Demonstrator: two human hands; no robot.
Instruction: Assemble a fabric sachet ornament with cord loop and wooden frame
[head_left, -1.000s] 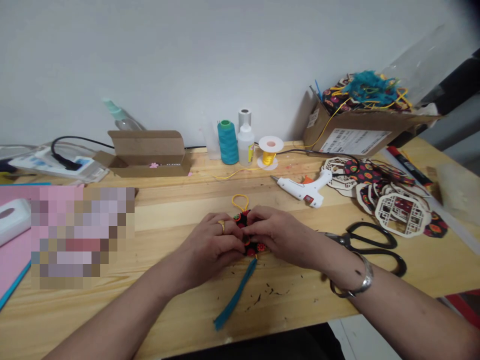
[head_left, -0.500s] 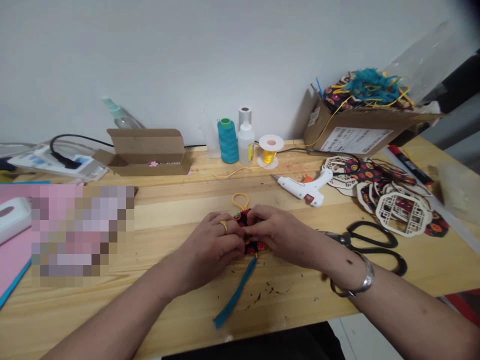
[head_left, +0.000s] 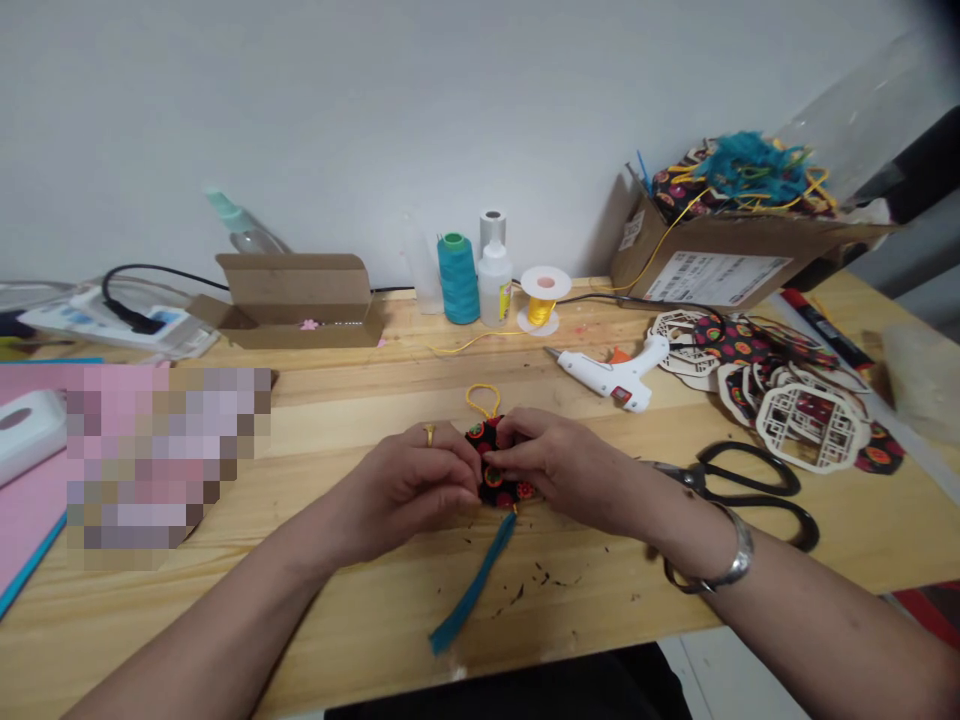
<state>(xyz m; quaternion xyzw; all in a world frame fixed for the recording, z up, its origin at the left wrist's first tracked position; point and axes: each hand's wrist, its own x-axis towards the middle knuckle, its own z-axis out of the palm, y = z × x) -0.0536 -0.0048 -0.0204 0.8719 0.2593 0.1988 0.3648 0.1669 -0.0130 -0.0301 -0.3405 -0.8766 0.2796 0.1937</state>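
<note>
A small black fabric pendant [head_left: 495, 485] with a red, orange and green pattern lies on the table between my hands. A yellow cord loop [head_left: 482, 400] sticks up from its top, and a teal tassel [head_left: 474, 585] trails from its bottom towards the front edge. My left hand [head_left: 431, 480], with a ring on it, grips the pendant's left edge with curled fingers. From the right, my right hand [head_left: 544, 455] has thumb and fingers closed on the pendant's face and upper right side. Part of the pendant is hidden under the fingers.
Black-handled scissors [head_left: 750, 480] lie by my right wrist. Behind are a white glue gun [head_left: 611, 380], a yellow cord spool [head_left: 540, 310], a teal thread cone [head_left: 458, 280] and a bottle [head_left: 494, 285]. Wooden lattice pieces [head_left: 814, 425] and a full cardboard box [head_left: 705, 265] stand right.
My left hand has drawn slightly left and its fingers have shifted, so more of the pendant shows. The right hand stays almost in place.
</note>
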